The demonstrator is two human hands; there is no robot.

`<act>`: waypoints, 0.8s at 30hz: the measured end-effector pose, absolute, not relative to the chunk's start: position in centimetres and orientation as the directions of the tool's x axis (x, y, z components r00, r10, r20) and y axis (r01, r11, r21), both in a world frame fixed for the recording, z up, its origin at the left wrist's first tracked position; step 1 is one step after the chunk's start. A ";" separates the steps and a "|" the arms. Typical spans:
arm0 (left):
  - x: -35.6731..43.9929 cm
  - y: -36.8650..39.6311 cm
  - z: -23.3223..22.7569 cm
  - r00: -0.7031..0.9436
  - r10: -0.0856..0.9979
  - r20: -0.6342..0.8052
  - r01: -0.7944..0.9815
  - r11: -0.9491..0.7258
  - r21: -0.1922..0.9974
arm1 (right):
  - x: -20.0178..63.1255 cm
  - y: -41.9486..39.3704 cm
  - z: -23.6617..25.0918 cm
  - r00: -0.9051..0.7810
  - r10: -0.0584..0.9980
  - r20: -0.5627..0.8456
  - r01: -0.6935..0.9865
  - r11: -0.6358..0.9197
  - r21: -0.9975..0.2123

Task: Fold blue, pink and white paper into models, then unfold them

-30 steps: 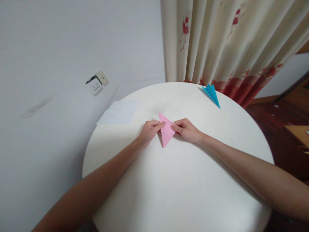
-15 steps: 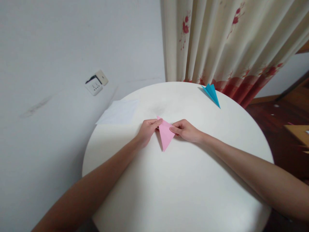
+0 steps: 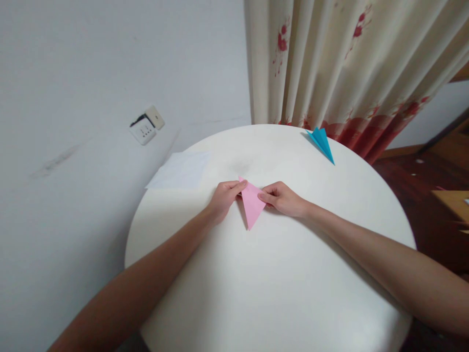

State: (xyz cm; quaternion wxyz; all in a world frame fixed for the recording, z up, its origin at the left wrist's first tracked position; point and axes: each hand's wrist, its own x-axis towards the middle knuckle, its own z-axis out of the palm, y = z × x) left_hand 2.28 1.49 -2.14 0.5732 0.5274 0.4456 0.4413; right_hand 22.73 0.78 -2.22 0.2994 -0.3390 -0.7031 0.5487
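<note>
Pink paper, folded to a triangle, held btwn two bare hands, head view. The pink paper [image 3: 253,206] is near the middle of the table's far half, one pt. aimed away from the person, another toward the person; whether it touches the tabletop can't be told. L hand [image 3: 223,200]: fingers pinch the paper's left edge just below the far pt., thumb on top, other fingers partly hidden beneath. R hand [image 3: 284,198]: fingers grip the right corner, thumb likewise on top, rest curled under. Both forearms reach in over the table [image 3: 278,283], which is white w/ a rounded far edge. A faint grey smudge [image 3: 242,165] marks its surface just beyond the paper.

Surroundings: blue folded paper [image 3: 322,145], pleated, lies by the far right rim, narrow tip toward the person, well apart from the R hand. White sheet [image 3: 181,170] lies flat at far left, near the L hand, one corner at the table edge. Wall [image 3: 73,63] at left bears a white socket plate [image 3: 143,132] w/ a beige plate [image 3: 155,117] beside it. Cream curtain [image 3: 311,58] w/ red floral motifs & red lower band hangs behind, top rt.
</note>
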 end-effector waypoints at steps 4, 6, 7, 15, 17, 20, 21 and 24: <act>2.3 1.4 -2.1 0.206 0.978 -0.044 -0.029 0.051 0.998 | 22.8 0.8 -2.2 -0.591 0.805 0.049 0.145 0.165 -0.976; 2.3 1.4 -2.1 0.209 0.977 -0.041 -0.030 0.048 0.998 | 22.8 0.8 -2.2 -0.589 0.807 0.046 0.149 0.165 -0.975; 2.3 1.4 -2.1 0.211 0.977 -0.041 -0.029 0.048 0.998 | 22.8 0.8 -2.2 -0.588 0.808 0.045 0.151 0.163 -0.975; 2.2 1.5 -2.2 0.232 0.972 -0.039 -0.021 0.045 0.999 | 22.6 0.7 -2.1 -0.542 0.837 0.073 0.164 0.190 -0.968; 2.2 1.5 -2.2 0.232 0.972 -0.040 -0.012 0.044 0.999 | 22.5 0.7 -2.1 -0.524 0.848 0.076 0.172 0.193 -0.966; 2.2 1.5 -2.1 0.229 0.972 -0.043 0.004 0.043 0.999 | 22.4 0.8 -2.2 -0.502 0.862 0.077 0.176 0.189 -0.966; 2.2 1.5 -2.1 0.229 0.972 -0.043 0.006 0.042 0.999 | 22.4 0.8 -2.3 -0.497 0.864 0.078 0.174 0.187 -0.967; 2.2 1.5 -2.0 0.230 0.972 -0.040 0.008 0.039 0.999 | 22.4 0.8 -2.4 -0.491 0.868 0.077 0.171 0.183 -0.968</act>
